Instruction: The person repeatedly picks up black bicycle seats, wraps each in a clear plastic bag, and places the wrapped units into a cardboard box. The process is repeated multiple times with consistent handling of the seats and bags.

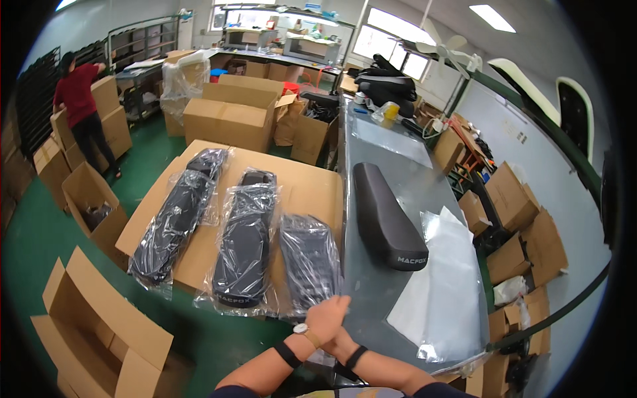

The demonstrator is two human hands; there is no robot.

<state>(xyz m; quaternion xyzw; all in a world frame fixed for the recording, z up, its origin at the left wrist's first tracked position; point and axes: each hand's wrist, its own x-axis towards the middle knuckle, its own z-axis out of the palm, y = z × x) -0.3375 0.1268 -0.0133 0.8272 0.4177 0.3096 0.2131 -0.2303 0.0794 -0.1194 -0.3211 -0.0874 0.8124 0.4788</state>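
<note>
Green flooring ran through a workshop crowded with cardboard boxes (235, 113), where a grey metal table (388, 292) stood beside a flat cardboard sheet (312, 189) laid out as a second work surface. On the cardboard lay three black seats wrapped in clear plastic: a left wrapped seat (174, 222), a middle wrapped seat (245, 242) and a right wrapped seat (310, 260), side by side and running away from the viewer. On the metal table an unwrapped black seat (386, 215) lay lengthwise, and just beside it, toward the near right edge, clear plastic bags (444, 292) were spread flat. The person's forearms crossed at the near edge of the table. The left hand (328, 317), wearing a wristwatch, lay over the other with fingers loosely spread, touching the near end of the right wrapped seat and gripping nothing. The right hand (344, 345) was mostly hidden beneath it, so whether it was closed could not be told. Far off at the left, another person in a red top (78, 93) stood at stacked boxes.
</note>
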